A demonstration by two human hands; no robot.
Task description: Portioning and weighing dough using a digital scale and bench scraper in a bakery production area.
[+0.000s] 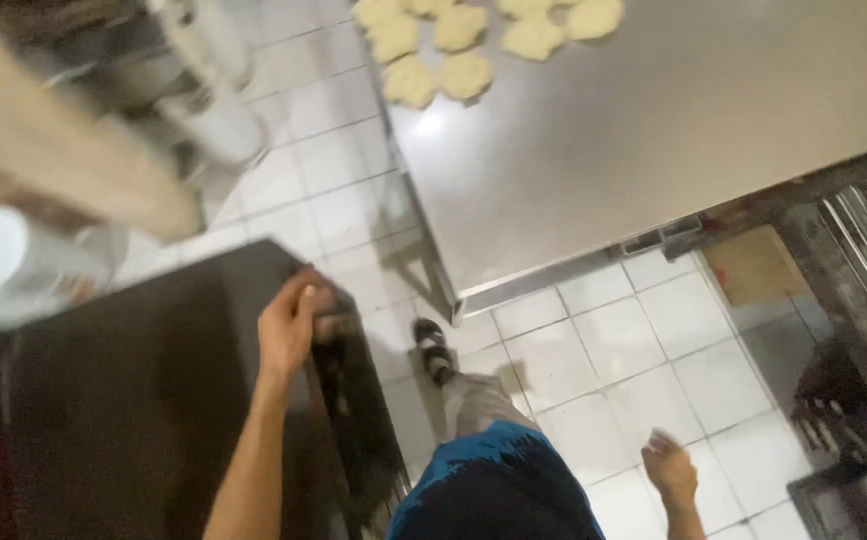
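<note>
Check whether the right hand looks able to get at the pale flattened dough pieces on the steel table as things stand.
Probably not from here. The right hand hangs low beside the hip, while the pale flattened dough pieces lie at the far end of the steel table. Nothing blocks the way; a step forward looks necessary.
</note>
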